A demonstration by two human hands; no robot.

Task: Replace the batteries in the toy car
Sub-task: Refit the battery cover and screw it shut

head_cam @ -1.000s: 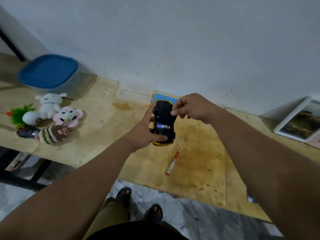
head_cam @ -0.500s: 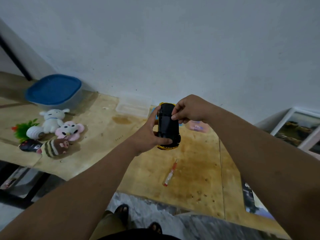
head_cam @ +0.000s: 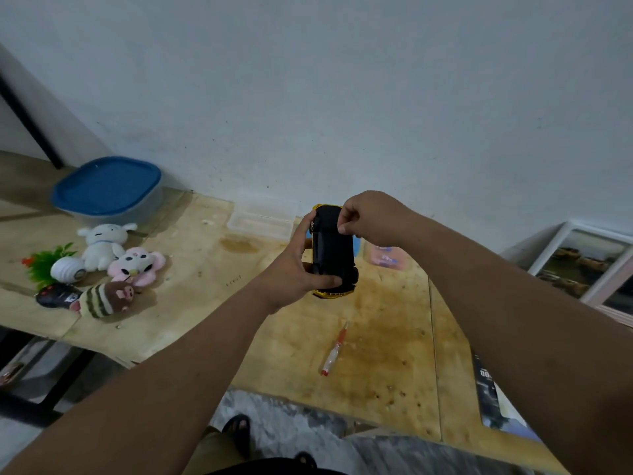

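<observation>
Both hands grip the toy car [head_cam: 332, 250]: left hand [head_cam: 294, 269] cradling, right hand [head_cam: 371, 217] pinching the underside. Battery no longer visible; cover likely refitted.

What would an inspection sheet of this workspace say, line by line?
Surface: wooden table, stained, set against a white wall.
Job's things: toy car, underside up, held above the table; screwdriver lying loose on the table below it; no loose batteries seen.
Clutter: plush toys, blue-lidded tub, clear box, pink packet, booklet at the table edge.
Grip: left hand wraps the car's near end; right hand pinches at the car's far end.
Cables: nothing seen.
Surroundings: framed picture leaning on the right; stone floor and sandalled feet below.
</observation>
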